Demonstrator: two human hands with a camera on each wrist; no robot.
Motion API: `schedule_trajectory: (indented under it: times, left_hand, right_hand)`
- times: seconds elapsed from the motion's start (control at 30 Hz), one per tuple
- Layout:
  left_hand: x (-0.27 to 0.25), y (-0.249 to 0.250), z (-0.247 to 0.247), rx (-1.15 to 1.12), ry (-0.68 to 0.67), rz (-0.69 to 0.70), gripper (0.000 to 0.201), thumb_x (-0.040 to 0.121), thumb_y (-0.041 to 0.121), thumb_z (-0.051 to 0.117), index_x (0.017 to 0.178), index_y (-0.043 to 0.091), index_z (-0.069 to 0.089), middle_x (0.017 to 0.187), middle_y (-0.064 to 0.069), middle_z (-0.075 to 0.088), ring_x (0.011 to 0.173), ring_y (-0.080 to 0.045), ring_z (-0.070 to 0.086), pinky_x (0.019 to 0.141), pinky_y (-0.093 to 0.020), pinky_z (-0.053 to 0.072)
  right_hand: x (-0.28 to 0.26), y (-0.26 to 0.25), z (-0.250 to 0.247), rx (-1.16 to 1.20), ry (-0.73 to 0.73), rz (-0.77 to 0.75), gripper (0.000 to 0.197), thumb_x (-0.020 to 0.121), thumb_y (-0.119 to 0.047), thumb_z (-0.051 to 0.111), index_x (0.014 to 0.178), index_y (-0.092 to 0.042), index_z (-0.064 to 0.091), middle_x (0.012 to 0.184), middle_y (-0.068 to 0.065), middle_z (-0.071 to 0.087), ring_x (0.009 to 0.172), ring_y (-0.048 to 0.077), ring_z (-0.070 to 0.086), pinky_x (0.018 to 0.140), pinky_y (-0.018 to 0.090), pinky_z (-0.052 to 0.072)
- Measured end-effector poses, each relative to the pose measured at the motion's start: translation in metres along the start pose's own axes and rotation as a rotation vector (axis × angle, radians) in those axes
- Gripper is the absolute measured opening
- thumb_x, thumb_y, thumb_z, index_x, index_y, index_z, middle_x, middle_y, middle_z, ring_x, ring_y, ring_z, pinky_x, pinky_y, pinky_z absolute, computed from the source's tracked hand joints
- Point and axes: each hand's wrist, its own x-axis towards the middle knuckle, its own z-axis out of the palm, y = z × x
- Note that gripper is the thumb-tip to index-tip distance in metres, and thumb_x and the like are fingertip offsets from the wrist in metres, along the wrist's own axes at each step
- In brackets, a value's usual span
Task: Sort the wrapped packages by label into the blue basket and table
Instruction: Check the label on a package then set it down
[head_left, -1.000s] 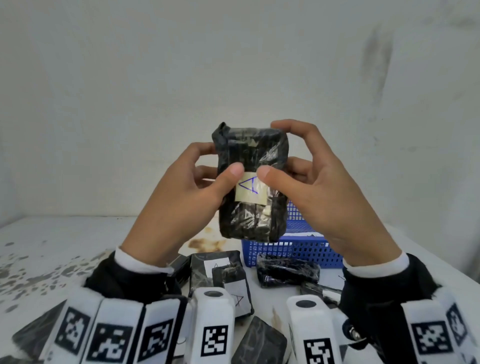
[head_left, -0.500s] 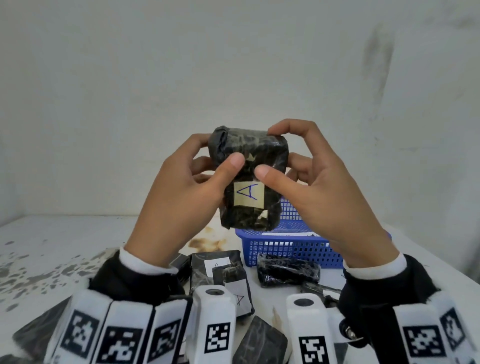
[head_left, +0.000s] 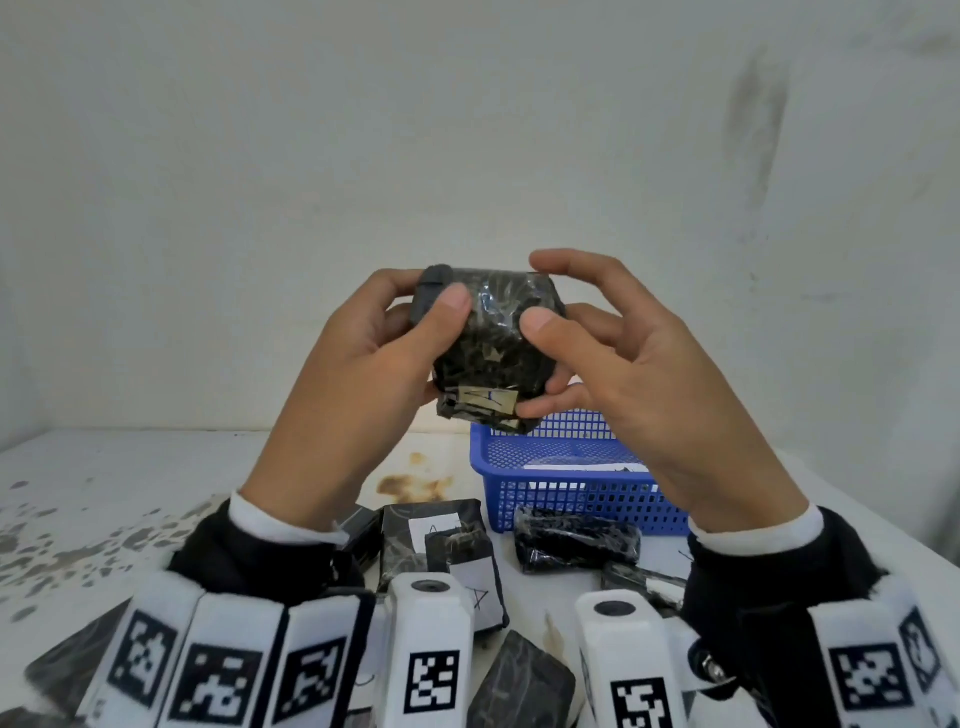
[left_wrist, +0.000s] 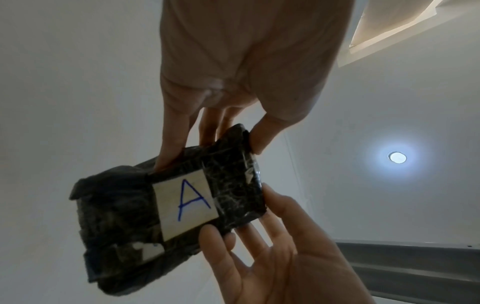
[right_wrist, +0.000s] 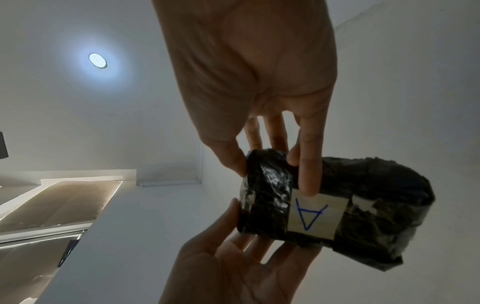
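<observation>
A black wrapped package (head_left: 488, 353) is held up in the air between both hands, above the near-left corner of the blue basket (head_left: 571, 499). My left hand (head_left: 431, 296) grips its left side and my right hand (head_left: 543, 288) grips its right side, thumbs on the near face. Its paper label (head_left: 488, 400) sits at the lower edge, tipped downward. The left wrist view shows the label (left_wrist: 187, 203) with a blue letter A. In the right wrist view the package (right_wrist: 376, 205) lies under my right hand (right_wrist: 270, 178).
Several more black packages lie on the stained white table (head_left: 156, 493) near me, one (head_left: 436, 535) with a white label, one (head_left: 576, 538) just in front of the basket. A white wall stands close behind. Marker-covered wrist units fill the bottom edge.
The package has tipped in my hands: its label, facing me a second ago, has slid to the lower edge and now faces down. Both hands shifted their hold and sank slightly.
</observation>
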Motion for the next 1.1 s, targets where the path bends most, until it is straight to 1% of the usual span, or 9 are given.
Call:
schedule_trajectory:
  times: [0.2, 0.33, 0.47, 0.6, 0.67, 0.77, 0.87, 0.93, 1.1]
  left_hand:
    - [0.000, 0.000, 0.001, -0.033, -0.010, 0.027, 0.015, 0.095, 0.022, 0.054, 0.102, 0.009, 0.058, 0.069, 0.009, 0.067, 0.065, -0.003, 0.062, 0.072, -0.027, 0.058]
    - [-0.001, 0.002, 0.001, 0.021, -0.019, 0.078, 0.012, 0.094, 0.023, 0.055, 0.096, 0.012, 0.059, 0.071, 0.006, 0.067, 0.066, -0.006, 0.060, 0.074, -0.031, 0.057]
    - [-0.002, 0.003, 0.001, 0.090, -0.051, 0.074, 0.035, 0.089, 0.049, 0.052, 0.109, 0.027, 0.070, 0.100, 0.008, 0.074, 0.095, -0.007, 0.069, 0.090, -0.033, 0.056]
    - [0.003, -0.005, -0.003, 0.180, -0.007, 0.065, 0.037, 0.086, 0.047, 0.064, 0.121, 0.035, 0.064, 0.121, 0.009, 0.067, 0.113, -0.004, 0.061, 0.094, -0.021, 0.045]
    - [0.005, -0.008, -0.006, 0.219, 0.038, 0.036, 0.041, 0.086, 0.044, 0.068, 0.125, 0.042, 0.058, 0.128, 0.006, 0.061, 0.120, -0.007, 0.056, 0.099, -0.026, 0.043]
    - [0.005, -0.008, -0.006, 0.173, -0.009, -0.037, 0.062, 0.077, 0.051, 0.069, 0.133, 0.052, 0.043, 0.120, 0.001, 0.067, 0.114, -0.011, 0.062, 0.102, -0.041, 0.046]
    - [0.002, -0.004, -0.005, 0.019, -0.055, -0.019, 0.059, 0.090, 0.029, 0.064, 0.140, 0.046, 0.037, 0.110, -0.006, 0.072, 0.096, -0.016, 0.072, 0.092, -0.046, 0.055]
    - [0.002, -0.002, -0.006, -0.008, -0.015, 0.043, 0.061, 0.088, 0.022, 0.069, 0.138, 0.044, 0.042, 0.112, -0.011, 0.070, 0.092, -0.019, 0.073, 0.089, -0.042, 0.057]
    - [0.004, -0.004, -0.011, 0.029, 0.079, 0.075, 0.066, 0.070, 0.043, 0.071, 0.132, 0.049, 0.048, 0.108, -0.007, 0.071, 0.100, -0.021, 0.070, 0.094, -0.041, 0.053]
  right_hand:
    - [0.000, -0.001, 0.003, 0.008, 0.009, 0.019, 0.028, 0.094, -0.025, 0.065, 0.121, -0.021, 0.064, 0.080, -0.016, 0.069, 0.055, 0.008, 0.065, 0.078, 0.053, 0.061]
    - [-0.002, -0.002, 0.001, -0.010, -0.022, 0.017, 0.034, 0.088, -0.033, 0.069, 0.122, -0.032, 0.065, 0.092, -0.006, 0.069, 0.059, 0.013, 0.068, 0.075, 0.049, 0.063]
    - [-0.002, -0.001, 0.002, 0.042, -0.038, 0.015, 0.033, 0.099, -0.019, 0.056, 0.124, -0.038, 0.066, 0.110, 0.007, 0.065, 0.079, 0.020, 0.074, 0.064, 0.038, 0.063]
    - [0.001, -0.002, 0.000, 0.275, 0.031, -0.006, 0.050, 0.105, -0.010, 0.037, 0.139, -0.044, 0.049, 0.116, 0.007, 0.065, 0.088, 0.022, 0.076, 0.063, 0.039, 0.062]
    - [0.000, -0.004, -0.001, 0.371, 0.041, -0.028, 0.050, 0.107, -0.012, 0.033, 0.140, -0.047, 0.046, 0.123, 0.011, 0.063, 0.095, 0.027, 0.075, 0.067, 0.041, 0.062]
    - [0.001, -0.005, -0.002, 0.575, 0.104, 0.016, 0.036, 0.108, -0.019, 0.038, 0.134, -0.034, 0.059, 0.112, 0.015, 0.062, 0.086, 0.031, 0.076, 0.067, 0.041, 0.062]
    - [0.003, -0.005, -0.005, 0.701, 0.076, 0.070, 0.033, 0.106, -0.019, 0.040, 0.126, -0.030, 0.064, 0.116, 0.022, 0.061, 0.072, 0.028, 0.070, 0.064, 0.041, 0.061]
    - [0.003, -0.005, -0.009, 0.583, 0.044, 0.072, 0.031, 0.105, -0.025, 0.042, 0.125, -0.034, 0.063, 0.105, 0.014, 0.064, 0.067, 0.024, 0.063, 0.067, 0.044, 0.061]
    - [0.004, 0.001, -0.014, 0.128, 0.125, -0.026, 0.025, 0.103, -0.023, 0.051, 0.124, -0.032, 0.061, 0.088, -0.010, 0.072, 0.079, 0.008, 0.068, 0.082, 0.035, 0.055]
